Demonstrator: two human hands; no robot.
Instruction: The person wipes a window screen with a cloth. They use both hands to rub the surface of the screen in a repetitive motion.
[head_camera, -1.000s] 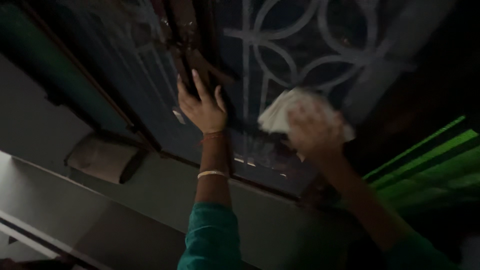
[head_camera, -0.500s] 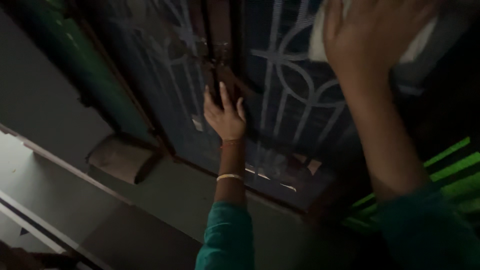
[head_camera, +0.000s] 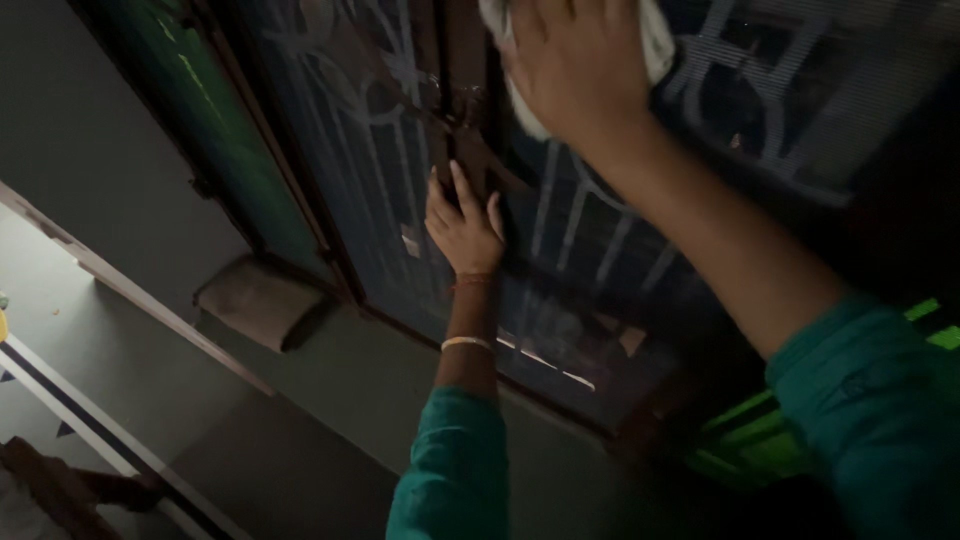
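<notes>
Soft white cloth (head_camera: 655, 40); window grille (head_camera: 560, 215) looks like painted metal.

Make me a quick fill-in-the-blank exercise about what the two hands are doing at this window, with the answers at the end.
1. The right hand presses a white ____ against the window.
2. The left hand lies flat and holds ____.
3. Both sleeves are ____ in colour; see the left sleeve.
4. On the left wrist sits a pale ____.

Missing words: cloth; nothing; green; bangle
</notes>
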